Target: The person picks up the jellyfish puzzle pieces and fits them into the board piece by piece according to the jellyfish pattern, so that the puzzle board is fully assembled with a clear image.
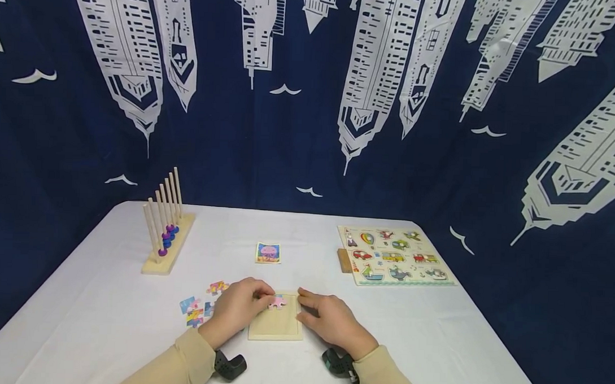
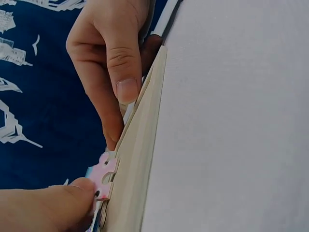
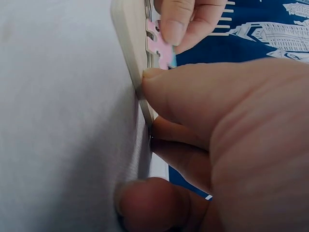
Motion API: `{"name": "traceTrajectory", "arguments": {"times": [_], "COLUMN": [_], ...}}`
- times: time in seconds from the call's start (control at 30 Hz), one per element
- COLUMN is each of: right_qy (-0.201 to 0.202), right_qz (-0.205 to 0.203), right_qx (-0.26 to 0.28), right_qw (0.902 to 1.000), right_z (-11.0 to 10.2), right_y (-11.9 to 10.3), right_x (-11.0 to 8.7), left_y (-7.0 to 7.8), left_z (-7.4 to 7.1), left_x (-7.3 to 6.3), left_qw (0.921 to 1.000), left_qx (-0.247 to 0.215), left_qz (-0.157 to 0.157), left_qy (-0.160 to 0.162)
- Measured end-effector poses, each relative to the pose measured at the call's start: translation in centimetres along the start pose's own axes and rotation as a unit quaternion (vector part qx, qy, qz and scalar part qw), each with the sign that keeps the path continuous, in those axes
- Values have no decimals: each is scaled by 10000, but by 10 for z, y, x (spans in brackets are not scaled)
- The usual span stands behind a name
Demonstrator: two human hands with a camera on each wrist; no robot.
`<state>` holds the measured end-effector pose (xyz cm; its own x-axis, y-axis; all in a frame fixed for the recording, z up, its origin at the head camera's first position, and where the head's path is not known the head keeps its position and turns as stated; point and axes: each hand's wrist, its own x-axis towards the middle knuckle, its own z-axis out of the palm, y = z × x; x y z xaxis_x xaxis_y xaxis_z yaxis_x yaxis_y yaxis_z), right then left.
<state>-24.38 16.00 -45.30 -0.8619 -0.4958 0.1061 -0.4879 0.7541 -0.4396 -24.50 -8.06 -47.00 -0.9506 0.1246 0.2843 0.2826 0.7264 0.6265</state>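
A pink jigsaw piece (image 1: 277, 302) is pinched between the thumb and fingers of my left hand (image 1: 243, 304), over the upper part of a shallow wooden puzzle tray (image 1: 274, 329). In the left wrist view, the piece (image 2: 104, 179) stands tilted above the tray's surface. My right hand (image 1: 335, 324) grips the tray at its right side, with the thumb on the edge and a fingertip by the far right corner. The right wrist view shows that thumb (image 3: 169, 89) against the tray's edge (image 3: 128, 43). Several loose jigsaw pieces (image 1: 193, 311) lie left of my left hand, partly hidden by it.
Beyond the tray lies a small square picture card (image 1: 268, 253). A wooden peg stand (image 1: 165, 263) with purple and blue beads stands at the back left. At the back right, a picture board of vehicles (image 1: 402, 260) rests partly over a brown wooden block (image 1: 344, 261).
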Motion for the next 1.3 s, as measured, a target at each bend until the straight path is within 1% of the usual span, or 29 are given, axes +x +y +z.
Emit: {"name": "traceTrajectory", "arguments": {"times": [0.1, 0.2, 0.23, 0.37, 0.43, 0.47, 0.53, 0.63, 0.83, 1.0, 1.13, 1.3], "right_qy": [-34, -40, -45, -36, -30, -25, -19, -4, -18, -26, -27, 2], "right_qz": [43, 59, 62, 54, 44, 39, 26, 13, 28, 42, 20, 26], "right_qx": [-35, -21, -13, 23, 27, 33, 41, 40, 30, 10, 40, 70], "right_qw": [10000, 10000, 10000, 10000, 10000, 10000, 10000, 10000, 10000, 10000, 10000, 10000], "right_z": [-1, -2, -1, 0, 1, 1, 1, 2, 3, 2, 1, -1], "right_y": [1, 1, 1, 1, 1, 1, 1, 0, 0, 0, -1, -2], "right_x": [0, -1, -1, -1, -1, -1, -2, -2, -1, -1, -1, -1], "left_y": [-1, -1, -1, -1, -1, -1, -2, -2, -3, -4, -3, -3], "left_z": [3, 5, 5, 4, 3, 2, 0, -2, -1, 0, 1, 2], "left_x": [0, -1, -2, -5, -8, -10, -14, -17, -17, -15, -12, -8], "left_qw": [9992, 9980, 9978, 9953, 9949, 9951, 9961, 9962, 9918, 9900, 9910, 9939], "left_qx": [349, 502, 522, 590, 581, 575, 553, 639, 995, 1024, 990, 937], "left_qz": [217, 382, 391, 486, 460, 449, 418, 458, 733, 888, 808, 488], "left_qy": [28, 92, 148, 592, 681, 671, 549, 383, 332, 385, 395, 308]}}
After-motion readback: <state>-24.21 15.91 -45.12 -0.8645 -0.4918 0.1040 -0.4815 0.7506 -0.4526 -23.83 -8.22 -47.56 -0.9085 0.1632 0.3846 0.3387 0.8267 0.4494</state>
